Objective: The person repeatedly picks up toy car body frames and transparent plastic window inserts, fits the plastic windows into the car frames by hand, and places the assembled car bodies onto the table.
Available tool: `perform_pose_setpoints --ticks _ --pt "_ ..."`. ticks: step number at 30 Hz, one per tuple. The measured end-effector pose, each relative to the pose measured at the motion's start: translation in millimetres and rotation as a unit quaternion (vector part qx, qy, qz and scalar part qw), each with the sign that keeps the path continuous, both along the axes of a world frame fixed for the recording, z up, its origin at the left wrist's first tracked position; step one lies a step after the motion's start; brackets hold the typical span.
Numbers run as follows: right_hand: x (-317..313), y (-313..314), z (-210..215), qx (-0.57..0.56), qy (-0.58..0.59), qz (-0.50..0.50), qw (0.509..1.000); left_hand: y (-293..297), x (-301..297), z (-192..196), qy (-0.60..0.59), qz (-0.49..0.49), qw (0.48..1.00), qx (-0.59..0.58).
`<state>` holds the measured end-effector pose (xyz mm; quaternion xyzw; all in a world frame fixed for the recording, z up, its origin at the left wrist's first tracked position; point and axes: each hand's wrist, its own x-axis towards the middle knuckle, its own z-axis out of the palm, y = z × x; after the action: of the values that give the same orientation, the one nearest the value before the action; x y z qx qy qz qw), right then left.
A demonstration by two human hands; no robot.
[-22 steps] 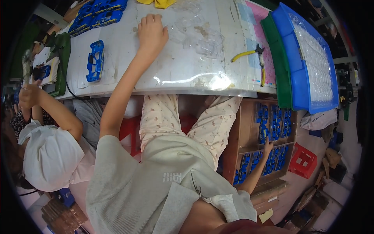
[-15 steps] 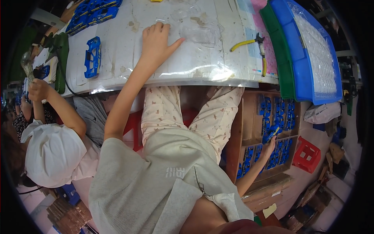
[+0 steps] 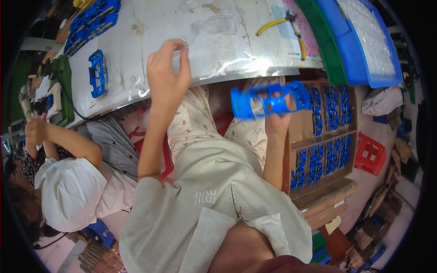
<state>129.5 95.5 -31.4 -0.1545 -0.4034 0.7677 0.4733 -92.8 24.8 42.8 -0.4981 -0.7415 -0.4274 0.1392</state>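
Note:
My right hand (image 3: 278, 119) grips a blue plastic toy car body (image 3: 268, 101) with window-like openings, held up over my lap just off the table's front edge. Over the table, my left hand (image 3: 168, 73) pinches what looks like a thin clear plastic piece (image 3: 185, 42) between thumb and forefinger; its outline is faint. Beyond that hand, more clear moulded plastic pieces (image 3: 216, 26) lie on the white tabletop (image 3: 132, 50). A single blue car body (image 3: 98, 73) rests at the left of the table, apart from my left hand.
Yellow-handled cutters (image 3: 291, 28) lie at the table's right. Beside them stand a green bin (image 3: 321, 41) and a blue crate (image 3: 339, 34) with clear parts. A cardboard box (image 3: 298, 139) of blue bodies is right of my legs, near a red stool (image 3: 371, 154). A co-worker (image 3: 68, 191) sits left.
My right hand has lifted a blue car body from the cardboard box and brought it left over my lap. My left hand has drawn nearer, its spread fingers now pinched.

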Motion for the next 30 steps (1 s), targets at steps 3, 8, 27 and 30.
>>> perform_pose_setpoints --ticks 3,8,27,30 --pt "-43 6 6 0.173 -0.144 -0.168 0.960 1 28 -10 -0.073 -0.027 0.997 0.027" --pt "-61 9 -5 0.331 -0.284 -0.252 0.863 1 66 -18 -0.054 -0.135 0.988 0.054" --pt "-59 -13 -12 0.431 -0.326 -0.259 0.801 19 52 -27 0.122 -0.228 0.962 -0.088" --pt "-61 -12 -15 0.442 -0.322 -0.266 0.794 22 56 -26 0.122 -0.217 0.962 -0.113"
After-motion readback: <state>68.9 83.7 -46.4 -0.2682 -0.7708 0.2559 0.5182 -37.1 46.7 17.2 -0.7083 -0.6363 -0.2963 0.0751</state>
